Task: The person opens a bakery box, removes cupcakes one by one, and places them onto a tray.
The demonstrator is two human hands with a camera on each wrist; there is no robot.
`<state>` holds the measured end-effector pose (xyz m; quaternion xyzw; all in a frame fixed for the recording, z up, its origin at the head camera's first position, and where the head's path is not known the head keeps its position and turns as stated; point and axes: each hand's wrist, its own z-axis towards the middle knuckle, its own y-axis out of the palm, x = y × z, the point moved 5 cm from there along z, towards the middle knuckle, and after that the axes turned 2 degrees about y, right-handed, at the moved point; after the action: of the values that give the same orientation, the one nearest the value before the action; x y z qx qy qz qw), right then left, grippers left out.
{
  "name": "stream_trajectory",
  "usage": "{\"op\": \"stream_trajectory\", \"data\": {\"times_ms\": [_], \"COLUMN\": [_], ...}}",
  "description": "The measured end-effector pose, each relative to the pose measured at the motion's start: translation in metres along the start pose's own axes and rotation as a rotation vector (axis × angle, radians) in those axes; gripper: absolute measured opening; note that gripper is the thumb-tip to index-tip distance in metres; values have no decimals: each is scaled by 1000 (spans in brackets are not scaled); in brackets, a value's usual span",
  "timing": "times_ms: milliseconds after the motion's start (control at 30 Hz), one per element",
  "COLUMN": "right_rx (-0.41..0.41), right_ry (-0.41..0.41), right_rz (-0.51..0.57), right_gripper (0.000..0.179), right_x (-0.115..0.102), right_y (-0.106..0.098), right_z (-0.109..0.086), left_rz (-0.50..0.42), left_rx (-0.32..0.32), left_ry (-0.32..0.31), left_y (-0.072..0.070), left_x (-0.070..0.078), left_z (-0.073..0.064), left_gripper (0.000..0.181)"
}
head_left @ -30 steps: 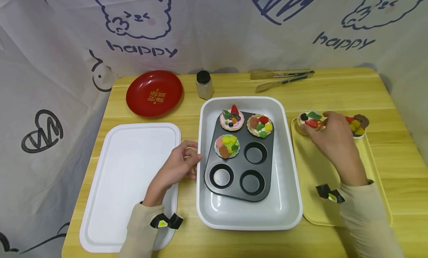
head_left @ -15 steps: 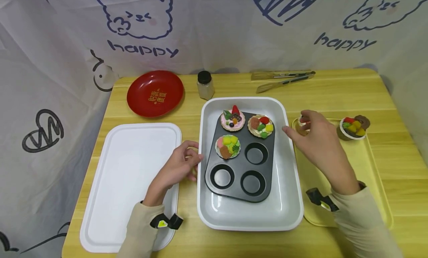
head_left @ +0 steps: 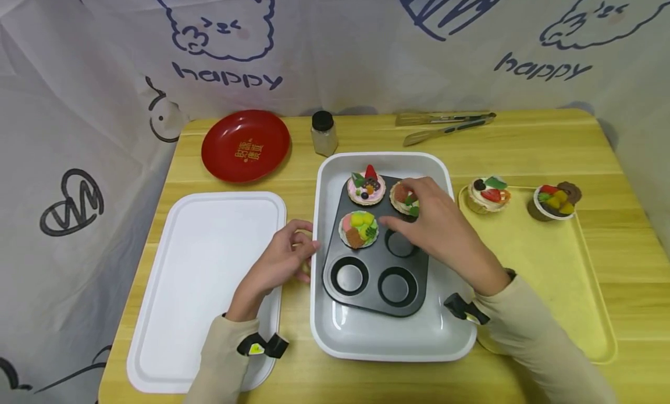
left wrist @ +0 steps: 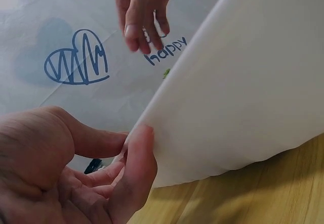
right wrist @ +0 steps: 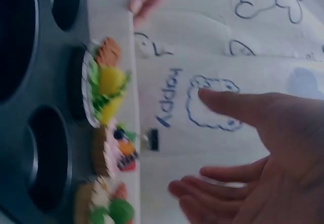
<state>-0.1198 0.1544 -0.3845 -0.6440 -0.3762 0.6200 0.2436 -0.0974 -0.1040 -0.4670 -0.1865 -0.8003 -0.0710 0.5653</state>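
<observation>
My left hand (head_left: 280,261) pinches the left rim of a deep white basin (head_left: 387,341) between thumb and finger, as the left wrist view shows. Inside the basin lies a dark muffin tin (head_left: 373,264) with three of its cups filled by toy cupcakes. These are a pink-topped cupcake (head_left: 365,186), a cupcake with yellow and brown toppings (head_left: 358,229) and a fruit-topped cupcake (head_left: 403,199) partly covered by my right hand (head_left: 445,232). That hand hovers over the tin, thumb and fingers spread apart, holding nothing; the right wrist view shows the gap too.
To the right, a yellow tray (head_left: 549,288) bears a strawberry-topped cupcake (head_left: 488,196) and a dark-cupped one (head_left: 553,202). A white tray (head_left: 209,276) lies on the left. Along the back are a red plate (head_left: 246,146), a black-lidded jar (head_left: 324,134) and tongs (head_left: 445,125).
My right hand has let go of the strawberry-topped cupcake at the yellow tray and moved left over the muffin tin. My left hand has stayed at the basin's rim.
</observation>
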Motion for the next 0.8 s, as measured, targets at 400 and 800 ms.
{"op": "stream_trajectory", "data": {"times_ms": [400,800], "right_rx": [-195,-198], "right_ry": [-162,-169], "right_rz": [-17,-114], "right_gripper": [84,88], "right_x": [-12,-7], "right_y": [53,74], "right_z": [21,24], "left_rz": [0,7], "left_rx": [9,16], "left_ry": [10,9], "left_y": [0,0], "left_x": [0,0], "left_z": [0,-1], "left_gripper": [37,37]}}
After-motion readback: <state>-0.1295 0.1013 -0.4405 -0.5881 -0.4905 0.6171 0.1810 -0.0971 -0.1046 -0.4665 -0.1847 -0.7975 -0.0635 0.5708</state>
